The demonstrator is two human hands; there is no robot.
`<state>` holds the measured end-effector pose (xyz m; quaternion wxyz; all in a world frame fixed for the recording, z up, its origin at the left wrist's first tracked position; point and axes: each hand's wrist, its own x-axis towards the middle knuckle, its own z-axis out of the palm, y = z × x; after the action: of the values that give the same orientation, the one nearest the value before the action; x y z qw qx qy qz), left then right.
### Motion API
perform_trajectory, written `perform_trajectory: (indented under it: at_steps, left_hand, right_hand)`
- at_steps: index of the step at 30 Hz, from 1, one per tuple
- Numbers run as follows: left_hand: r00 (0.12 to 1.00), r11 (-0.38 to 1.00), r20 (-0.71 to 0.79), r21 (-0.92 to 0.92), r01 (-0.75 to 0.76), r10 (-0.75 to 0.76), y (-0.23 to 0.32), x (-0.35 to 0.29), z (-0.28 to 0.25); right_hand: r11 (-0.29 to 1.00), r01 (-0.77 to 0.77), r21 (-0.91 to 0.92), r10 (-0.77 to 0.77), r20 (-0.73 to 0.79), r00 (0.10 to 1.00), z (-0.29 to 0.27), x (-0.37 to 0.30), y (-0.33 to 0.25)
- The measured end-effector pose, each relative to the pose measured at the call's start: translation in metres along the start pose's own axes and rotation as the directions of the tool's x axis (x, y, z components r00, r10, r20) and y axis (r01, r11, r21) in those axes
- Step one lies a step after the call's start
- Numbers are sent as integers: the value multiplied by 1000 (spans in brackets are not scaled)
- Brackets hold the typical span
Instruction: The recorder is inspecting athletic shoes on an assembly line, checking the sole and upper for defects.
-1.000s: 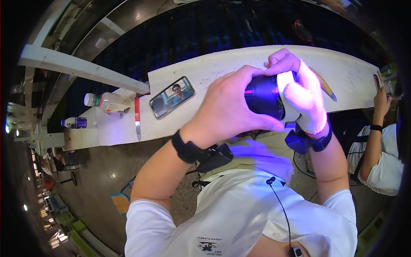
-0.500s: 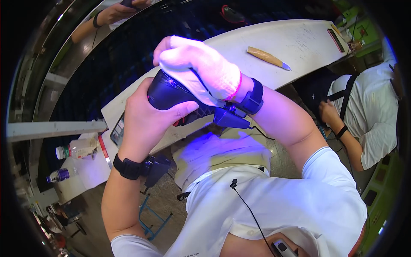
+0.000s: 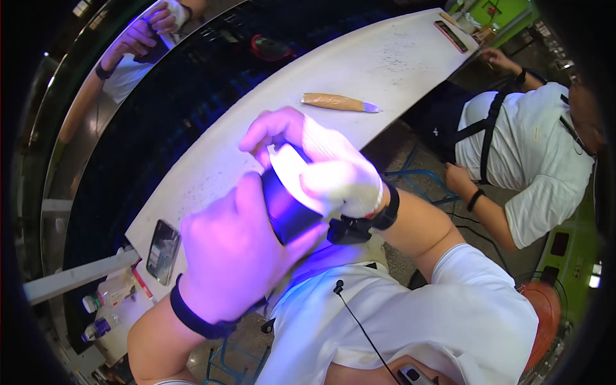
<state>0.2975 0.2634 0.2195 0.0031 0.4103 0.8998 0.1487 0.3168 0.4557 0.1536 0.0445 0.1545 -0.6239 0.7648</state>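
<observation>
In front of my chest, under violet light, I hold what looks like a black shoe [image 3: 285,208] with a smooth curved side and a bright pale sole. My left hand [image 3: 224,247] is bare and wraps round its dark side. My right hand [image 3: 340,163] wears a white knit glove that leaves some fingertips bare. Its gloved thumb rests against the pale sole, and its fingers curl over the far edge. Glare and my hands hide much of the shoe. Beyond them a knife [image 3: 337,102] with a tan wrapped handle lies on the white bench, blade toward the right.
The long white bench [image 3: 212,163] curves along a dark glossy surface [image 3: 192,96]. A phone [image 3: 163,251] and two bottles lie at its left, near a pale bar [image 3: 80,277]. Another phone [image 3: 451,36] lies at the far end. A co-worker [image 3: 520,141] sits at right.
The shoe has moved down and to the right, closer to my body, and turned. My gloved thumb now shows against the pale sole. The view has shifted, and the co-worker's arm is raised near the bench.
</observation>
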Motion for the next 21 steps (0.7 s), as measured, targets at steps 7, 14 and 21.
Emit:
perform_trajectory:
  at_steps: [7, 14, 21]
  left_hand:
    - [957, 949, -14, 134, -286, 291, 18, -1, 26]
    - [957, 944, 42, -183, -274, 286, -38, -31, -25]
    - [829, 483, 23, -804, 348, -558, -38, -145, 47]
  right_hand:
    - [866, 260, -428, -207, 168, 964, -24, -48, -11]
    - [763, 232, -603, -64, 287, 956, 0, -86, 7]
    - [568, 195, -800, 59, 276, 959, 9, -65, 86]
